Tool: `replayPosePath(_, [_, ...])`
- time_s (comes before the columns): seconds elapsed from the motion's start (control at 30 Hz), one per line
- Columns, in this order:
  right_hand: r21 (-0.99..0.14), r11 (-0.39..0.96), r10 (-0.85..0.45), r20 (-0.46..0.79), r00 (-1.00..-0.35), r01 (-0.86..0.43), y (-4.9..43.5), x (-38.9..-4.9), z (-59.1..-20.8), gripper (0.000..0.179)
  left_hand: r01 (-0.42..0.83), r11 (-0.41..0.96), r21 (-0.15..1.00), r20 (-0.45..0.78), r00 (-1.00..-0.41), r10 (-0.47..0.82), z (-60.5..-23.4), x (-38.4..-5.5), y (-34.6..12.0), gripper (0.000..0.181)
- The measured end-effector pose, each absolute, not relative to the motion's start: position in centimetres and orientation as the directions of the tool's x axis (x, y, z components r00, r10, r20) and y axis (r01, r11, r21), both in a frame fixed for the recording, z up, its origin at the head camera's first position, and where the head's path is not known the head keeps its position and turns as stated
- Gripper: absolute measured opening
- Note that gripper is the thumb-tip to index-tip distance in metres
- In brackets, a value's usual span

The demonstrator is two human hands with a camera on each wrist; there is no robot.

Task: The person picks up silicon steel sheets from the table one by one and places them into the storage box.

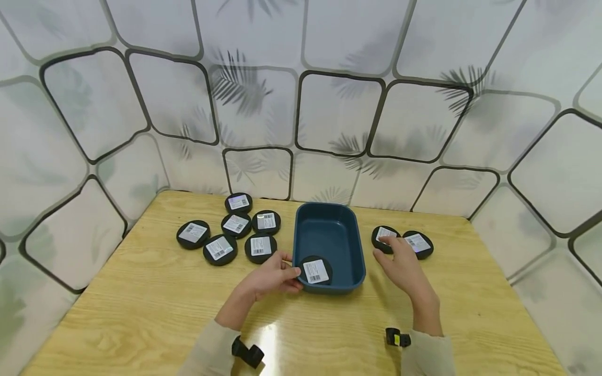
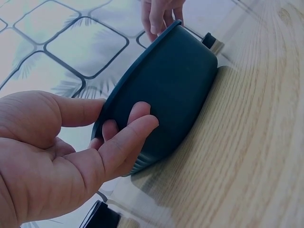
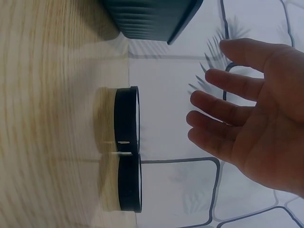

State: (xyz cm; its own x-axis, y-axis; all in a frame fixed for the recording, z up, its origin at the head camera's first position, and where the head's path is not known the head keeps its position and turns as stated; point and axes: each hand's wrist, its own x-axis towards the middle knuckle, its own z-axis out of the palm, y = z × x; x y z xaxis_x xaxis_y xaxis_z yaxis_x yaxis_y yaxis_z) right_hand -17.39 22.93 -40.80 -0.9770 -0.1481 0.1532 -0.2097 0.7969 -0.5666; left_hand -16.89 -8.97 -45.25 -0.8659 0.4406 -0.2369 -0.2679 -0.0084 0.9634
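Note:
A dark blue rectangular plastic bin (image 1: 329, 230) stands on the table, one flat round black container (image 1: 315, 270) with a white barcode label lying inside at its near left corner. My left hand (image 1: 275, 272) grips the bin's near left rim; in the left wrist view its thumb is at the rim and its fingers lie against the outer wall. To the right of the bin, my right hand (image 1: 403, 265) hovers with extended fingers and holds nothing. Below it are two more such round containers, the nearer one (image 3: 127, 119) touching its neighbour (image 3: 129, 183). Fingers partly cover one label in the head view.
Left of the bin lie several similar round black containers (image 1: 220, 249), labels up, grouped close together. The wooden table (image 1: 155, 308) ends at a patterned cloth backdrop (image 1: 263, 115) behind and on both sides. Both wrists carry small black cameras (image 1: 247, 353).

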Motion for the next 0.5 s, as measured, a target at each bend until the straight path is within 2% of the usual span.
replayPosePath(0.5, [-0.564, 0.798, -0.154, 0.147, -0.977, -0.211, 23.02, -17.27, -40.79, 0.045, -0.253, -0.006, 0.967, -0.222, -0.86, 0.46, -45.43, -16.88, -9.05, 0.035])
